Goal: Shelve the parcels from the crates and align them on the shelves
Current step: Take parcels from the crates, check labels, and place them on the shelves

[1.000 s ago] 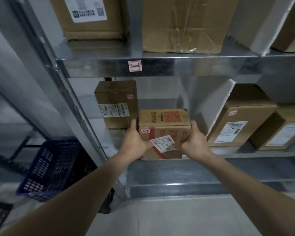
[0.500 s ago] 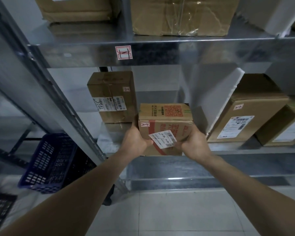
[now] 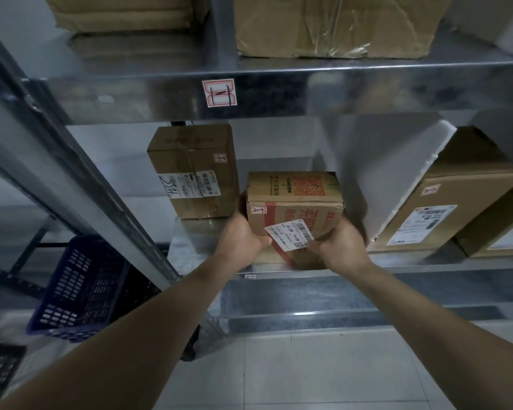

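Note:
A small cardboard parcel [image 3: 293, 208] with red print and a white barcode label sits at the front of the middle metal shelf [image 3: 427, 263]. My left hand [image 3: 240, 232] grips its left side, thumb on the front face. On the right lower corner my right hand [image 3: 338, 244] holds it, fingers wrapped round the side. A taller taped parcel [image 3: 193, 170] stands just left of it, a little further back. A white foam box [image 3: 397, 173] leans to its right.
A large brown parcel [image 3: 444, 208] and another behind it fill the shelf's right end. More cartons [image 3: 332, 25] sit on the upper shelf. A blue plastic crate [image 3: 80, 285] stands on the floor at left beside the shelf's upright post [image 3: 71, 161].
The view has drawn closer to the shelf. Both hands have pushed the small parcel a little further in and shifted slightly on it.

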A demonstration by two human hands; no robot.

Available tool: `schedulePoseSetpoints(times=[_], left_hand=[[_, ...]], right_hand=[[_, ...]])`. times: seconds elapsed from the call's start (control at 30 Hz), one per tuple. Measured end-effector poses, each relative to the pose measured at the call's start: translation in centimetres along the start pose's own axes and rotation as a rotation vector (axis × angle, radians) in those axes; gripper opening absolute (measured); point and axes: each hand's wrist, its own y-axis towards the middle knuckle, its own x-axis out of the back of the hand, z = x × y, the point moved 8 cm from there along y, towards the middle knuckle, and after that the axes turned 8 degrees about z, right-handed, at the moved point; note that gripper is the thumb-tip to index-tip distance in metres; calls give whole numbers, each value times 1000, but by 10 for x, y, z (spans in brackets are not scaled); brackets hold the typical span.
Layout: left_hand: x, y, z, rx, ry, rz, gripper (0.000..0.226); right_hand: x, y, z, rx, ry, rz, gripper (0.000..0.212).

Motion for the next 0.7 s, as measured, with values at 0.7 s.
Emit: schedulePoseSetpoints(times=[0.7], left_hand=[[13,-14,-9,-41,-40,49,126]], right_hand=[[11,-11,3,-83,26,-75,61]])
